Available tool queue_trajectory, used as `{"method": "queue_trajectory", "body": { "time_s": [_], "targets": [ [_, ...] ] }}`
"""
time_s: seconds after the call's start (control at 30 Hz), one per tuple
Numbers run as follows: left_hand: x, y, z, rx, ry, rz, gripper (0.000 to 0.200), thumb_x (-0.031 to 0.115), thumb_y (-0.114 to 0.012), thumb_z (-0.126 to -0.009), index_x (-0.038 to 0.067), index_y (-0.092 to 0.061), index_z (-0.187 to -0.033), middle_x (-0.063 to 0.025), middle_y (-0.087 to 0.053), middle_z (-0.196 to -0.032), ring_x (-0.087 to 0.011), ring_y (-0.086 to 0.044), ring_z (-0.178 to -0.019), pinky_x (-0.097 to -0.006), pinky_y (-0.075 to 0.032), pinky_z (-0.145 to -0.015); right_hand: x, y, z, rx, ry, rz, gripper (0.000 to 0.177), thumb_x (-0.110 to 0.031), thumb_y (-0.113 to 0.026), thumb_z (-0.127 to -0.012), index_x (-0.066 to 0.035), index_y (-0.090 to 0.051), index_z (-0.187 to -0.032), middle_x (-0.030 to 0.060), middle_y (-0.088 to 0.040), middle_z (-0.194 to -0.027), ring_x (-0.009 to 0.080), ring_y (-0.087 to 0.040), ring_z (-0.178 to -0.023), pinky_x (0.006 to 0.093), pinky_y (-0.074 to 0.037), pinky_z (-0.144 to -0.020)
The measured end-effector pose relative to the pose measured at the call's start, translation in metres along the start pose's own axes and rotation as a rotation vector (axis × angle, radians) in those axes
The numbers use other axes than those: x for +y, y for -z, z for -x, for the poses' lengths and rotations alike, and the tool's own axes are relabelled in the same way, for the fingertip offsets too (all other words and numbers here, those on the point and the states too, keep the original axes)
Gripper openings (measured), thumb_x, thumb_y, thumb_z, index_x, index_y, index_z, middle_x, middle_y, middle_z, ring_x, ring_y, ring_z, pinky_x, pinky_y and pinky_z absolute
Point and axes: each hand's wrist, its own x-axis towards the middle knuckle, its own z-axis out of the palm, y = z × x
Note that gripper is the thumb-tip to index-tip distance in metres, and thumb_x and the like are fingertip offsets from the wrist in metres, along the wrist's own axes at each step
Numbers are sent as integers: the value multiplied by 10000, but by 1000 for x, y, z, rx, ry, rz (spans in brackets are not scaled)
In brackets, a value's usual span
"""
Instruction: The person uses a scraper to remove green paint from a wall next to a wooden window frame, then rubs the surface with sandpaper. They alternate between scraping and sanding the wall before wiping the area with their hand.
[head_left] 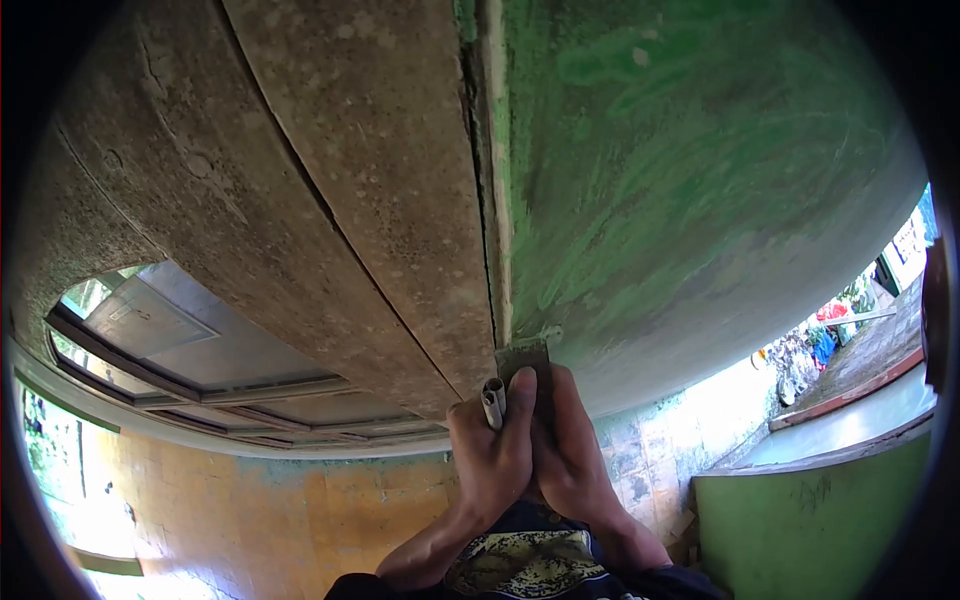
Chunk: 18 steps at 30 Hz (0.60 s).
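Both hands are raised and pressed together around a flat, dark scraper blade (528, 362). My left hand (490, 455) is closed, its thumb lying up along the blade's face. A light-coloured hollow tube (493, 405) sticks out of its fist; what it belongs to is hidden. My right hand (575, 450) closes on the blade from the other side, with its fingers mostly out of sight. The blade's top edge meets the lower end of a pale strip (503, 250), at the border between a green-painted surface (680, 180) and brown weathered boards (390, 170).
Dark gaps run between the boards. A framed window (250, 400) lies at left, above a yellowish tiled wall (330, 500). On the right stand a green low wall (810, 520) with a pale ledge (850, 430) and a white tiled wall (660, 450).
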Motion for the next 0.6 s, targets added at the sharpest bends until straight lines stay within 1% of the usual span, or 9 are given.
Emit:
{"method": "queue_trajectory", "body": {
  "time_s": [0.1,0.17,0.27,0.33,0.4,0.47,0.53,0.57,0.6],
  "targets": [
    [13,-1,-11,14,-48,23,424,196,-609,-989,-23,-522,-637,-27,-467,-502,-44,-402,-513,-316,-285,-427,-2,-1,-6,-1,35,26,399,-4,-472,-954,-35,-352,-1333,227,-621,-1090,370,-645,-1024,388,-487,-835],
    [16,0,-10,5,-35,45,426,194,-613,-987,-23,-520,-631,-32,-468,-498,-45,-400,-510,-317,-284,-426,-14,-2,-6,-10,26,-44,392,0,-468,-955,-32,-356,-1329,225,-613,-1100,341,-641,-1009,374,-482,-839],
    [11,0,-5,7,17,27,411,175,-620,-981,-24,-529,-632,-33,-471,-496,-45,-406,-509,-317,-290,-428,2,0,0,-4,1,-32,382,7,-465,-954,-21,-363,-1321,219,-610,-1104,309,-631,-994,368,-478,-850],
    [7,2,-4,-22,-33,-67,347,172,-597,-996,8,-562,-692,43,-520,-623,-32,-426,-585,-271,-305,-479,-2,-2,-6,21,54,-28,378,9,-464,-955,-16,-365,-1319,214,-609,-1103,298,-623,-988,364,-477,-853],
    [27,2,-17,-33,-49,-8,352,177,-605,-991,9,-559,-685,43,-519,-616,-32,-425,-579,-273,-302,-475,-14,-3,-8,46,84,-24,374,11,-462,-956,-11,-367,-1318,208,-609,-1103,287,-616,-983,359,-476,-857],
    [32,1,-16,-43,-66,45,358,182,-614,-986,11,-555,-677,43,-517,-610,-32,-424,-573,-274,-299,-472,-34,-3,-16,5,53,-143,379,11,-457,-962,-1,-362,-1329,200,-602,-1098,269,-606,-998,336,-470,-864],
    [18,-5,-8,19,-34,74,373,186,-613,-987,10,-550,-664,42,-508,-585,-32,-424,-557,-273,-295,-461,-10,-4,-3,36,127,-73,385,11,-450,-968,2,-357,-1341,186,-592,-1099,238,-589,-1013,320,-461,-877],
    [17,-2,-9,17,-51,81,373,186,-613,-987,10,-550,-664,42,-508,-585,-32,-424,-557,-273,-295,-461,-10,-7,-2,33,64,-61,391,12,-452,-966,-1,-360,-1345,181,-588,-1104,231,-585,-1018,319,-458,-883],
    [15,2,-8,-20,-16,42,372,182,-615,-984,-17,-560,-675,-6,-506,-553,-43,-436,-542,-292,-314,-454,-11,-7,-2,33,-8,-52,396,14,-453,-963,-3,-362,-1349,175,-585,-1109,225,-580,-1023,319,-455,-890]
  ]
}}
